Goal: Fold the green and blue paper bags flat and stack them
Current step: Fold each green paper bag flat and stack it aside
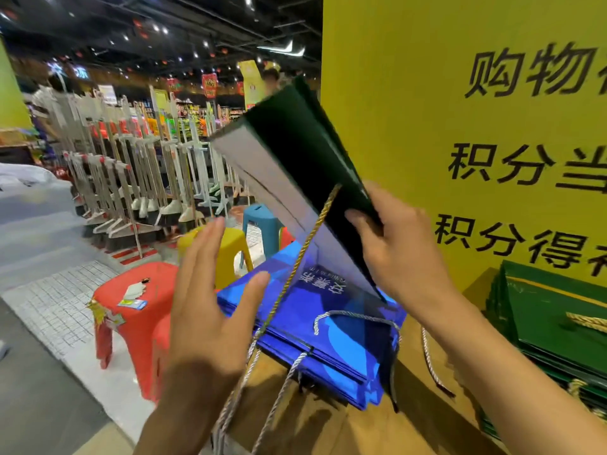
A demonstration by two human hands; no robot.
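Right hand (399, 247) raised, fingers and thumb pinching the lower edge of a green bag (295, 159), tilted up-left above the blue bag stack (335, 339). Left hand (210, 303) open, fingers straight, just left of it, apart. Green stack (555, 326) right.

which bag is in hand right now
The dark green bag held up by the right hand; the blue bags and the other green bags lie stacked flat.

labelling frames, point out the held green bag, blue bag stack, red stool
green paper bag (295, 151), head view, outer panel
blue bag stack (348, 344), head view, top face
red stool (159, 279), head view, seat
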